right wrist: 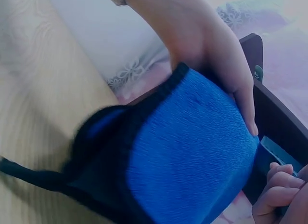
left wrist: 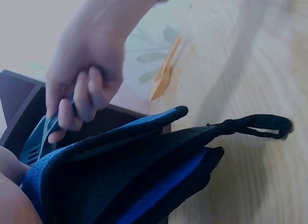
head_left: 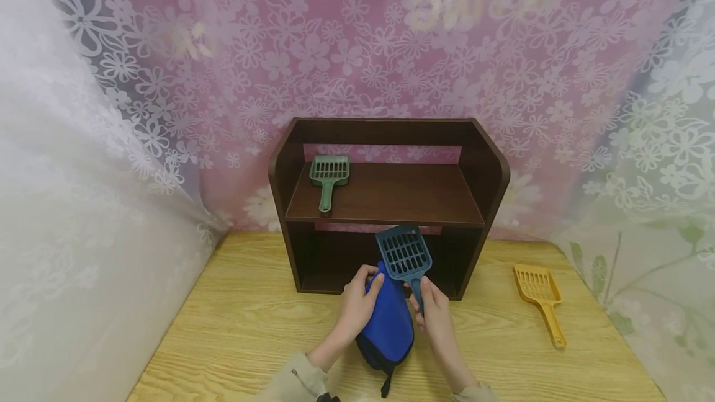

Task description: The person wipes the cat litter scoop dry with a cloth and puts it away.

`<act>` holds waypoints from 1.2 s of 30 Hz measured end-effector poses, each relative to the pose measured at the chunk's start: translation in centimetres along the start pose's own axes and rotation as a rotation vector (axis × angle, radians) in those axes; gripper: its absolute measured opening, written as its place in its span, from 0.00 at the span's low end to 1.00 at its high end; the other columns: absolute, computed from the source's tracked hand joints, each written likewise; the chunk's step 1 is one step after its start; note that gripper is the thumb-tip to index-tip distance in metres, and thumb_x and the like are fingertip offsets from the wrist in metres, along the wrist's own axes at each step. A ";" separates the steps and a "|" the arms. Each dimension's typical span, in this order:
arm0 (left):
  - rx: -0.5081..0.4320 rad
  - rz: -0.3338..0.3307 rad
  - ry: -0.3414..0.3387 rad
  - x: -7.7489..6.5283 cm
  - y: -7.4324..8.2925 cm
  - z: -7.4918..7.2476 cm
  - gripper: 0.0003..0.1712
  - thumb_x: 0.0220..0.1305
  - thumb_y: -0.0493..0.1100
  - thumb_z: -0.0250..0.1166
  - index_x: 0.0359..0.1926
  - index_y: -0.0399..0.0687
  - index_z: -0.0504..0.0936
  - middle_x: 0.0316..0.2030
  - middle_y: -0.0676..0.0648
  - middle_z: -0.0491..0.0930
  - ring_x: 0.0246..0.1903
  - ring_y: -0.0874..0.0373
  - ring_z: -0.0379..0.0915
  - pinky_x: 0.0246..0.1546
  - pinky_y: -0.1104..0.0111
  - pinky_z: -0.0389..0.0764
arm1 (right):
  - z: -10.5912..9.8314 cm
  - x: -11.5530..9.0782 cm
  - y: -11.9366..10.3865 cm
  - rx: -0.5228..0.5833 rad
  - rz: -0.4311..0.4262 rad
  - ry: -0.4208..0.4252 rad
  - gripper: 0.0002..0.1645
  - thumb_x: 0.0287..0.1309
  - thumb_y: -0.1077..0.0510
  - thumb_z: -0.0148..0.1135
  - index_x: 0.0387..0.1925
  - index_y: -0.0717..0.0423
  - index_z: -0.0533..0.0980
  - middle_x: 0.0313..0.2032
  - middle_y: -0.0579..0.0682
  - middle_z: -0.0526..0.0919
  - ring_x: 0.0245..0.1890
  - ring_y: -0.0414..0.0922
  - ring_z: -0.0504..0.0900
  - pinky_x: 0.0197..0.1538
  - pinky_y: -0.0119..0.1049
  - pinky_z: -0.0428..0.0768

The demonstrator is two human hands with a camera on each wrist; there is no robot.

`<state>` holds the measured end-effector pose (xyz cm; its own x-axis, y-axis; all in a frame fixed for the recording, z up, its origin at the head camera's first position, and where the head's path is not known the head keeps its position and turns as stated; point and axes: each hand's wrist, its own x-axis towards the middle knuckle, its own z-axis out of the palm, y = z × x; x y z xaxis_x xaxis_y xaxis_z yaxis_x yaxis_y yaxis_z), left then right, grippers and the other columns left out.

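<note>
In the head view my left hand (head_left: 357, 303) grips the top of a folded blue cloth (head_left: 391, 321) with black edging, its thumb on the near face. A black loop (left wrist: 255, 124) hangs from the cloth's lower end in the left wrist view. My right hand (head_left: 436, 309) holds a dark blue slotted litter scoop (head_left: 404, 253) by its handle, slotted head up. The scoop's head is right beside the cloth's upper end, in front of the shelf's lower level. In the right wrist view the fuzzy cloth (right wrist: 192, 147) hides part of the left hand.
A dark brown two-level shelf (head_left: 385, 194) stands at the back of the wooden table (head_left: 251, 327). On its upper level, at the left, lies a green litter scoop (head_left: 329, 178). A yellow litter scoop (head_left: 542, 299) lies on the table at the right. Flowered curtains (head_left: 357, 48) surround the table.
</note>
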<state>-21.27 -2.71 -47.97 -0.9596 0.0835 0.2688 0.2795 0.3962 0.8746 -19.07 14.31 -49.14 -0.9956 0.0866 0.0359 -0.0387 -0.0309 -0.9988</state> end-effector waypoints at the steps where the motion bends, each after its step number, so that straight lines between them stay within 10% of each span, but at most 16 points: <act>1: -0.006 -0.001 -0.014 -0.2 0.0 0.2 0.15 0.78 0.47 0.56 0.53 0.41 0.79 0.41 0.44 0.84 0.35 0.56 0.80 0.35 0.66 0.78 | 0.0 0.1 -0.1 0.003 -0.005 0.003 0.35 0.81 0.43 0.38 0.52 0.75 0.72 0.23 0.47 0.68 0.12 0.35 0.59 0.17 0.26 0.60; 36: -0.003 -0.067 0.155 3.0 -0.8 -2.5 0.16 0.77 0.47 0.58 0.52 0.40 0.83 0.45 0.41 0.85 0.42 0.46 0.81 0.42 0.53 0.78 | -0.1 -1.6 0.9 -0.119 0.031 -0.091 0.30 0.82 0.47 0.37 0.44 0.71 0.75 0.19 0.45 0.66 0.10 0.33 0.58 0.15 0.25 0.57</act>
<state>-24.25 -5.05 -46.86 -0.9594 -0.0852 0.2690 0.2157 0.3931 0.8938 -17.47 14.22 -50.15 -1.0000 -0.0030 0.0029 -0.0031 0.0870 -0.9962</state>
